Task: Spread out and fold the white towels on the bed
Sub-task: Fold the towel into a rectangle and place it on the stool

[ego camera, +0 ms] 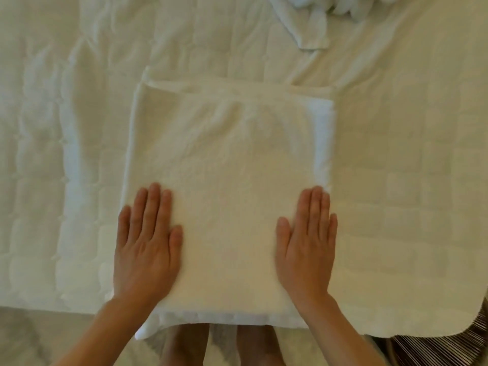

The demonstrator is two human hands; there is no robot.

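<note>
A white towel [229, 165], folded into a thick rectangle, lies on the bed with its near edge hanging slightly over the bed's front edge. My left hand [148, 241] presses flat on the towel's near left part, fingers straight and together. My right hand [309, 241] presses flat on its near right part, fingertips close to the towel's right edge. A crumpled heap of white towels [314, 19] lies at the top of the view, beyond the folded one.
The quilted white bed cover [66, 154] stretches left and right of the towel. The bed's front edge [52, 305] runs along the bottom. A striped fabric [438, 347] shows at the lower right corner. The person's legs are visible below the towel.
</note>
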